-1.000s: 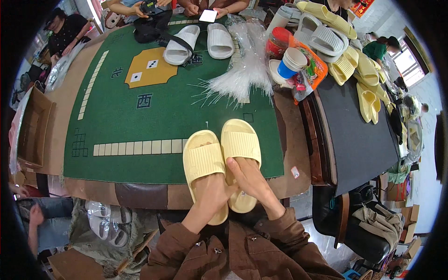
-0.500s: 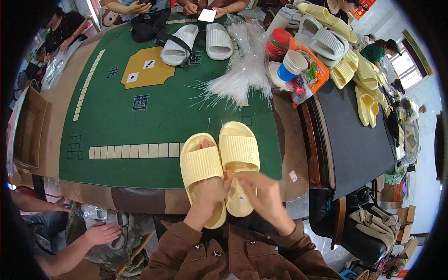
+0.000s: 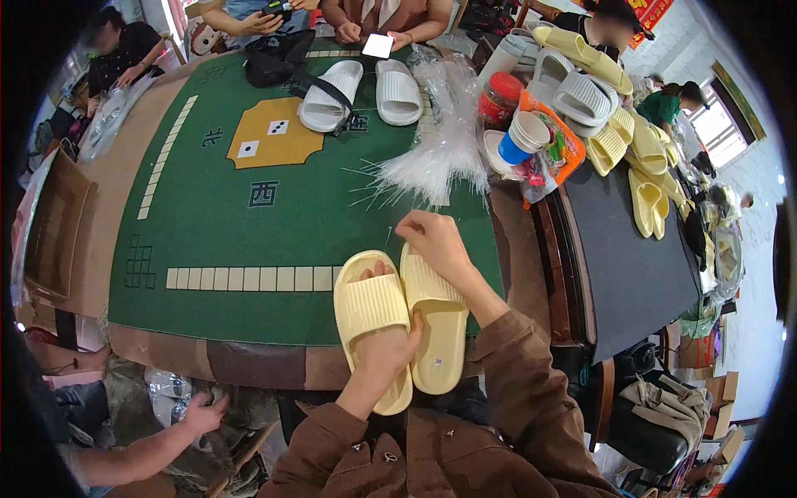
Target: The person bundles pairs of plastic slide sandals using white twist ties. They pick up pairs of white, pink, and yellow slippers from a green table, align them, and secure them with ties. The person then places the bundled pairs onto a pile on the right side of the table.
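1. Green mat [image 3: 207, 224] spread over much of the brown-edged worktop [image 3: 266, 353].
2. A bundle of clear plastic strands [image 3: 436, 170] lies on the mat, beyond the yellow slippers.
3. The left yellow slipper [image 3: 371, 305] and right yellow slipper [image 3: 440, 349] sit side by side over the worktop's near edge, toes pointing away.
4. The left hand [image 3: 383, 349] has its grip on the left yellow slipper, fingers through the strap.
5. The right hand [image 3: 436, 241] keeps a narrow grip above the right yellow slipper's toe; whether it pinches anything, I cannot tell.
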Tool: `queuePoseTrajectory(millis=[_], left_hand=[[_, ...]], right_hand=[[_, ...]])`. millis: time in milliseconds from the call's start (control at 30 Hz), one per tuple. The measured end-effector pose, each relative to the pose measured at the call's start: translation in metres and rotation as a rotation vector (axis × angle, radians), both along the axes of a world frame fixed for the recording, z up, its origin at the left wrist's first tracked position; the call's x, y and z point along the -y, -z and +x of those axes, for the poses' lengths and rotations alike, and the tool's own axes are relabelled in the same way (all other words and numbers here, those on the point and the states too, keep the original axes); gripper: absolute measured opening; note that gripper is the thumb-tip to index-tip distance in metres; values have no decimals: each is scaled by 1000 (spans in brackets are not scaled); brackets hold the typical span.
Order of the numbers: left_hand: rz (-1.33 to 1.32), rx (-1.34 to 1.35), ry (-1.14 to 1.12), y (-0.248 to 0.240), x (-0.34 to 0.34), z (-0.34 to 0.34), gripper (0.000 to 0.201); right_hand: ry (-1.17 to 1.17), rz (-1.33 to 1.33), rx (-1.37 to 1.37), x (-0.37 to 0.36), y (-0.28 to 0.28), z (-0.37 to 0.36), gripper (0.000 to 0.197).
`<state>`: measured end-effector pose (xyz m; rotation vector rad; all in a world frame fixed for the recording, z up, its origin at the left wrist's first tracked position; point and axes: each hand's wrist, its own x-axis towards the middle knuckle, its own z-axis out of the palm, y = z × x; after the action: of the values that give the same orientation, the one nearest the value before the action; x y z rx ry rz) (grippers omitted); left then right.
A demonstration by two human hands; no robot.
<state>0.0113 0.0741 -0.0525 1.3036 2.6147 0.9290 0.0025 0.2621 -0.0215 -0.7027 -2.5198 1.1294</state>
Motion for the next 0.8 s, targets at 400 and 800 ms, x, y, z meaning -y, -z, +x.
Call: queuePoseTrajectory(millis=[400,800], left_hand=[[33,17,23,-1,-1,0,78],[213,22,161,-69,72,-4,20]], right_hand=[[-93,-322,-31,5,-13,-2,16],[1,-432,-163,28,0,8,15]])
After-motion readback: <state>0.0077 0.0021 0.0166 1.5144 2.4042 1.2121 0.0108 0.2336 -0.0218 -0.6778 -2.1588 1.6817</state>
